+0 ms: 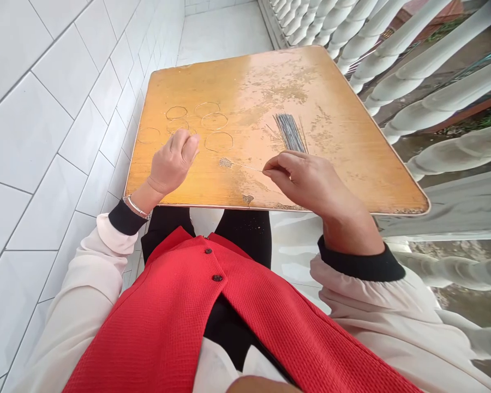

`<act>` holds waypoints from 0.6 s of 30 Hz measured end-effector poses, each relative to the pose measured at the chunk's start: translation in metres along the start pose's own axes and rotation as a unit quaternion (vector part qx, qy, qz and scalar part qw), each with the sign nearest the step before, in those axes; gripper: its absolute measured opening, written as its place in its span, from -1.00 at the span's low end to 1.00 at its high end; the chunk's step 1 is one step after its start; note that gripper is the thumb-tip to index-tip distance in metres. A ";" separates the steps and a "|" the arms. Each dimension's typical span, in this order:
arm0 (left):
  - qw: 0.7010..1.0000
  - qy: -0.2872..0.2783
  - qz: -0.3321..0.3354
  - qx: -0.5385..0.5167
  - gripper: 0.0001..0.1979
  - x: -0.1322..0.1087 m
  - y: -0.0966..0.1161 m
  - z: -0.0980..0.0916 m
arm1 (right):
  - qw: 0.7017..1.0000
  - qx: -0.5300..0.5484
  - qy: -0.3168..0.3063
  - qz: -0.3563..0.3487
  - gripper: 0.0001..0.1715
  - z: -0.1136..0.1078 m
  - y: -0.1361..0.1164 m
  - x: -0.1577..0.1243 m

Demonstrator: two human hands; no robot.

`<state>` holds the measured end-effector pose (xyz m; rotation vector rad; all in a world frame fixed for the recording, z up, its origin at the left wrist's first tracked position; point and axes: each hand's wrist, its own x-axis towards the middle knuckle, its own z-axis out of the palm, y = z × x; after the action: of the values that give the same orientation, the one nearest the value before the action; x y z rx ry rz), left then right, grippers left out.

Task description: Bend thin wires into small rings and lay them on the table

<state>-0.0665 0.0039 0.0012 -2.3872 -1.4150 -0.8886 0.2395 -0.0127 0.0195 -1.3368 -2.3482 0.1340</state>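
Over the front left of the wooden table [270, 82], my left hand [174, 159] is closed in a pinch near several thin wire rings [219, 142]. What its fingers hold is too small to make out. My right hand [305, 177] pinches the right end of a thin wire [247, 166], which stretches left above the tabletop and fades from sight toward my left hand. Just beyond my right hand lies a bundle of straight dark wires [290, 132], with a few loose ones beside it. The rings lie on the left half of the table, some overlapping.
A white tiled wall [36, 136] runs along the left side of the table. White balusters [425, 103] stand along the right side. The tabletop has worn, peeling patches, and its front edge is close to my lap.
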 end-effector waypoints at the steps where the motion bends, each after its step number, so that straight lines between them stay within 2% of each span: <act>1: 1.000 -0.003 -0.003 -0.015 -0.70 0.000 0.002 -0.002 | 1.000 0.005 -0.003 -0.001 -0.77 0.000 -0.001 0.001; 6: 0.995 -0.076 0.002 -0.062 -0.66 -0.003 0.002 -0.005 | 1.000 0.004 -0.002 0.002 -0.78 0.003 -0.004 0.002; 9: 0.996 -0.083 0.023 -0.018 -0.67 -0.007 -0.004 -0.003 | 1.000 -0.013 0.007 0.016 -0.74 0.010 -0.002 0.004; 12: 0.996 -0.087 -0.005 0.000 -0.65 -0.007 -0.013 0.000 | 0.999 -0.034 0.012 0.009 -0.68 0.020 0.001 0.012; 14: 0.995 -0.081 -0.044 -0.032 -0.70 -0.004 -0.017 0.003 | 0.999 -0.052 0.006 -0.011 -0.66 0.027 0.004 0.021; 18: 0.988 -0.012 -0.098 -0.120 -0.81 0.003 -0.025 0.012 | 0.995 -0.084 -0.019 -0.043 -0.62 0.041 0.007 0.040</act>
<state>-0.0817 0.0243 -0.0091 -2.4644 -1.6596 -1.1415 0.2106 0.0298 -0.0072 -1.3172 -2.4912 -0.0653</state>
